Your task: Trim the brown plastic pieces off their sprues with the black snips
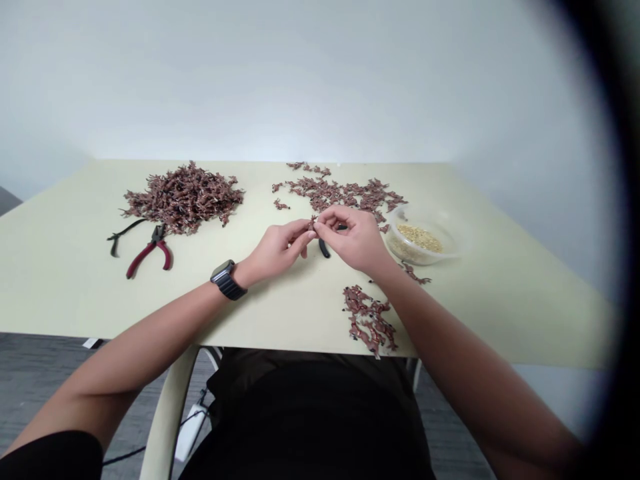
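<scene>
Above the middle of the table, my left hand and my right hand meet fingertip to fingertip. Between them they pinch one small brown figurine, apparently a reindeer, mostly covered by the fingers. A tool with black handles lies on the table just under my right hand, partly hidden. Behind the hands spreads a loose group of brown figurines. Nearer my body, below my right forearm, is a smaller cluster of figurines.
A large heap of brown figurines stands at the left. In front of it lie red-handled pliers and a dark-handled tool. A clear bowl holding small gold pieces sits at the right on the pale table.
</scene>
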A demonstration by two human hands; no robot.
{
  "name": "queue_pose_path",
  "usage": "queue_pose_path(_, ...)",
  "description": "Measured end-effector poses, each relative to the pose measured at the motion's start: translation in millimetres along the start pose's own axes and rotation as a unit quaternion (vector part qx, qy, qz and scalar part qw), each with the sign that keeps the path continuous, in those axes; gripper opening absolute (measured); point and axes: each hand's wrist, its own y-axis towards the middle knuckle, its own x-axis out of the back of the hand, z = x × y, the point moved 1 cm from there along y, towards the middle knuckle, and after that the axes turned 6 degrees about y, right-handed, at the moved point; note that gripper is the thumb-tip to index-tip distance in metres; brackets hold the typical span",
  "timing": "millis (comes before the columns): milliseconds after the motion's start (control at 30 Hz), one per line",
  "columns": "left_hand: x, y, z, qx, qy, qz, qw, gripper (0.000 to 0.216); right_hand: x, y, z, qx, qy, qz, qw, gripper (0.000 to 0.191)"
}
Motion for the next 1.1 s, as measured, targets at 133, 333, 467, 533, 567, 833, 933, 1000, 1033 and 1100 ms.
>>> queue_pose_path(133,0,0,-1,0.001,0.0,0.002,1.0,0.034,0,0,1,0.0,0.011,0.004,1.0,0.013)
queue_pose_path(333,0,0,0,-0.01,0.026,-0.001,1.0,0.035,0,-3,8,-0.014,-0.007,0.011,1.0,0.013)
queue_pose_path(467,2,-1,8,-0.069,0.118,-0.035,0.99,0.032,-6,-3,6,-0.083,0.094,0.009,0.992,0.015)
queue_pose_path(533,4,-1,10,-0.091,0.143,-0.05,0.984,0.033,-8,-2,3,-0.133,0.168,0.024,0.976,0.018)
queue_pose_path(567,5,-1,10,-0.09,0.139,-0.048,0.985,0.033,-8,-2,1,-0.151,0.196,0.032,0.968,0.021)
queue_pose_path(833,8,2,-4,-0.034,0.006,0.023,0.999,0.039,5,3,8,-0.128,0.161,0.064,0.977,0.028)
queue_pose_path(933,7,2,-4,-0.022,-0.021,0.028,0.999,0.038,6,3,8,-0.119,0.148,0.069,0.979,0.026)
queue_pose_path(1000,5,2,-3,-0.009,-0.041,0.023,0.999,0.037,4,3,5,-0.119,0.154,0.065,0.979,0.026)
queue_pose_path(1033,4,2,-2,0.001,-0.055,0.022,0.998,0.036,2,3,2,-0.121,0.157,0.063,0.978,0.027)
queue_pose_path(1100,1,3,2,0.027,-0.087,0.027,0.996,0.036,0,4,-4,-0.129,0.159,0.058,0.977,0.027)
